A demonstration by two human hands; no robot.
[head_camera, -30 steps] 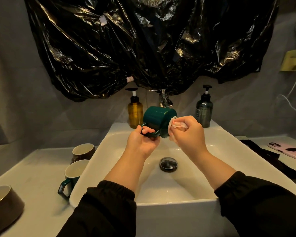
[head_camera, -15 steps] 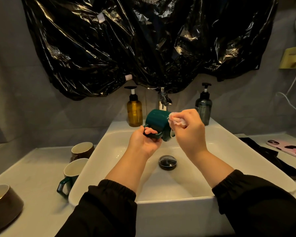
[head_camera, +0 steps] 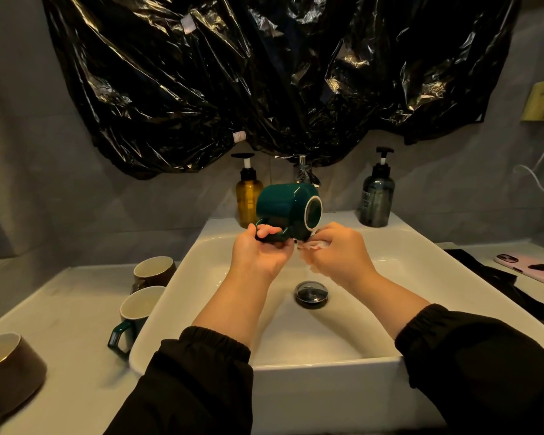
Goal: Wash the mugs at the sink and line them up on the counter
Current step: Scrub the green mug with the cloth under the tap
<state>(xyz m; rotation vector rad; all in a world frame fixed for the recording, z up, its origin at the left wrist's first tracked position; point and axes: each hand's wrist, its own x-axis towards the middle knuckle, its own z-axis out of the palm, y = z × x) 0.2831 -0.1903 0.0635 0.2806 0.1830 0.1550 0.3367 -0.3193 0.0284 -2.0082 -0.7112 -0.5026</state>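
Over the white sink (head_camera: 176, 296) my left hand (head_camera: 261, 255) grips the handle of a dark green mug (head_camera: 283, 207), held on its side with its white-ringed base turned right. Just under that base my right hand (head_camera: 339, 255) pinches a small pale wad of cloth (head_camera: 314, 244). On the counter left of the sink stand a brown mug (head_camera: 153, 271), a green mug (head_camera: 137, 312) with a pale inside, and a larger brown mug (head_camera: 8, 368) at the near left edge.
The tap (head_camera: 302, 169) rises behind the held mug, flanked by an amber pump bottle (head_camera: 248, 199) and a dark pump bottle (head_camera: 377, 196). The drain plug (head_camera: 311, 293) sits mid-basin. A black cloth (head_camera: 496, 281) and a pink phone (head_camera: 534, 268) lie on the right counter.
My right hand with the cloth has dropped from the mug's upper right side to just below its base. The mug has turned, showing its base to the right.
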